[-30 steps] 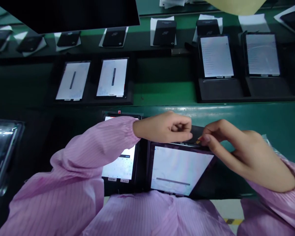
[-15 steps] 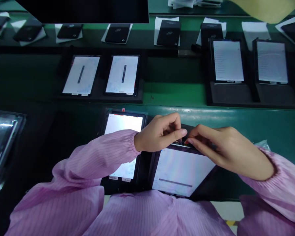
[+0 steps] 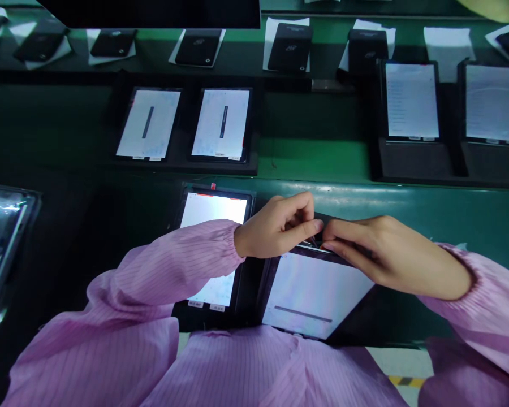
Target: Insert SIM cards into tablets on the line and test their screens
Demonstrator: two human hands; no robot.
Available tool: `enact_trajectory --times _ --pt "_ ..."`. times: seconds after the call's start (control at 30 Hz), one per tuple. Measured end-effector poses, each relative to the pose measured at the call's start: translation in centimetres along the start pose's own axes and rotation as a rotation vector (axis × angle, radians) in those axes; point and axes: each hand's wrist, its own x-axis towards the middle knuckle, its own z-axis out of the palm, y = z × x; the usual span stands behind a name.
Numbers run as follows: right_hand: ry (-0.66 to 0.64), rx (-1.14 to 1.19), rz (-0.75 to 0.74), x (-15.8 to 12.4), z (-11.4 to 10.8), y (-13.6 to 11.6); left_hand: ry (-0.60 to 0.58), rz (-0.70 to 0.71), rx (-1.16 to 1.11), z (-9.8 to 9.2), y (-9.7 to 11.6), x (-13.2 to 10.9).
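Observation:
Two lit tablets lie in a black tray in front of me. My left hand point(image 3: 280, 226) is curled in a pinch at the top edge of the right tablet point(image 3: 314, 294), which sits tilted. My right hand point(image 3: 377, 254) also pinches at that top edge, fingertips nearly touching the left ones. Something small and thin sits between the fingertips; I cannot make it out. The left tablet point(image 3: 214, 209) is partly covered by my pink left sleeve.
Beyond the green ledge point(image 3: 407, 198), a black tray holds two lit tablets point(image 3: 186, 124) and another tray point(image 3: 415, 164) at right holds two more. Dark device boxes on white sheets point(image 3: 288, 45) line the far belt. A shiny bagged item point(image 3: 0, 249) lies at left.
My right hand slid left along the tablet's top edge until its fingertips met my left hand's. The view shifted slightly, so the far trays appear further right.

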Motion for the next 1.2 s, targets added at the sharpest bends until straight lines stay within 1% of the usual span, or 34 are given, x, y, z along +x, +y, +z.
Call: enact_trajectory --times 0.07,0.1,0.13,0.17,0.2,0.23,0.27,0.3,0.33,0.4,0.43,0.5,0.57,0.63,0.7,0.73,0.77,0.8,0.87,0.9,0.97,1.07,1.13,1.2 --pt "-0.005 0.066 0.068 0.0 0.0 0.5 0.022 -0.022 -0.010 -0.2 -0.4 0.1" --pt "0.030 0.087 0.104 -0.2 0.1 0.9 0.037 -0.041 -0.023 -0.3 -0.6 0.3" --pt "0.101 0.089 0.152 -0.6 0.2 1.3 0.049 -0.065 -0.042 -0.5 -0.8 0.4" --pt "0.213 0.067 0.220 -1.3 0.5 1.8 0.058 -0.096 -0.059 -0.7 -1.0 0.6" --pt "0.356 0.032 0.306 -2.3 0.9 2.4 0.064 -0.138 -0.070 -1.0 -1.2 0.9" --pt "0.508 -0.001 0.401 -3.5 1.7 3.0 0.066 -0.187 -0.072 -1.2 -1.5 1.1" --pt "0.632 -0.015 0.490 -5.0 2.7 3.7 0.068 -0.238 -0.065 -1.3 -1.9 1.4" --pt "0.717 -0.006 0.565 -6.5 3.9 4.2 0.072 -0.286 -0.047 -1.4 -2.4 1.7" --pt "0.765 0.021 0.615 -7.9 5.3 4.7 0.079 -0.326 -0.022 -1.5 -3.0 2.1" --pt "0.810 0.034 0.635 -10.2 8.4 5.4 0.101 -0.366 0.039 -1.4 -4.2 2.8" --pt "0.820 -0.006 0.609 -10.8 9.8 5.5 0.119 -0.365 0.071 -1.4 -4.8 3.1" --pt "0.804 -0.153 0.505 -10.8 12.0 5.5 0.177 -0.330 0.137 -1.4 -5.4 3.4" --pt "0.710 -0.308 0.391 -9.6 13.1 5.4 0.269 -0.241 0.204 -2.0 -4.9 2.9" --pt "0.629 -0.430 0.335 -7.8 13.5 5.4 0.361 -0.058 0.375 -3.3 -3.4 1.1" --pt "0.607 -0.513 0.304 -6.5 13.7 5.3 0.417 0.117 0.679 -4.9 -1.7 -1.9" --pt "0.610 -0.535 0.278 -6.3 13.9 5.1 0.431 0.160 0.857 -5.8 -1.0 -3.8" --pt "0.608 -0.537 0.245 -6.3 14.2 4.8 0.444 0.158 1.023 -6.5 -0.6 -5.7" --pt "0.595 -0.519 0.201 -6.7 14.5 4.3 0.459 0.116 1.154 -7.1 -0.4 -7.5" --pt "0.552 -0.445 0.109 -7.9 15.2 3.1 0.475 0.003 1.327 -7.8 -1.1 -10.2" --pt "0.533 -0.405 0.075 -8.5 15.5 2.5 0.470 -0.042 1.375 -8.0 -1.8 -10.9" --pt "0.541 -0.340 0.047 -9.3 15.8 1.4 0.423 -0.096 1.426 -8.1 -3.4 -11.1" --pt "0.623 -0.299 0.086 -9.0 15.7 0.6 0.330 -0.120 1.457 -7.9 -5.1 -9.9" --pt "0.651 -0.279 0.119 -8.1 15.4 0.7 0.278 -0.125 1.465 -7.5 -5.4 -9.9" --pt "0.658 -0.255 0.135 -7.4 15.2 0.9 0.223 -0.100 1.460 -6.6 -5.1 -11.3"
